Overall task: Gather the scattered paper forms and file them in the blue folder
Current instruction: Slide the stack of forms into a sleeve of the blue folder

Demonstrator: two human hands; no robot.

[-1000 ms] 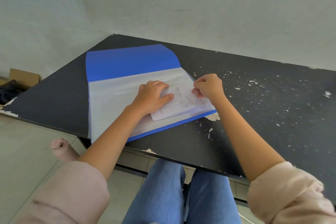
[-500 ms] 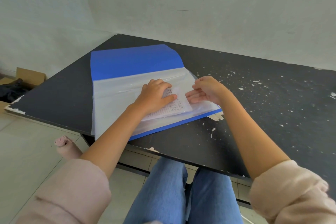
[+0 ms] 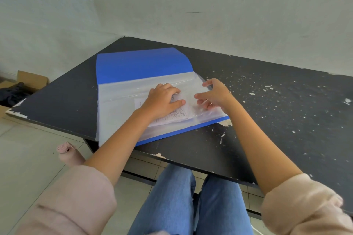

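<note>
1. Vs 0.5 s ago: paper form [image 3: 172, 117] slid further left in the clear sleeve [image 3: 118, 105] of the blue folder [image 3: 141, 65], open on the surface [image 3: 267, 120]; R hand [image 3: 215, 95] unpinched.
2. L hand [image 3: 162, 101] presses form, fingers relaxed; R grip spread, touching sleeve's right edge.

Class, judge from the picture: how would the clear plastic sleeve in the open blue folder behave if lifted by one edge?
Probably floppy: the clear sleeve bulges and wrinkles by the right hand. Likely slippery, since its surface shines. Probably light too: it looks thin enough to show the paper form through it.
</note>
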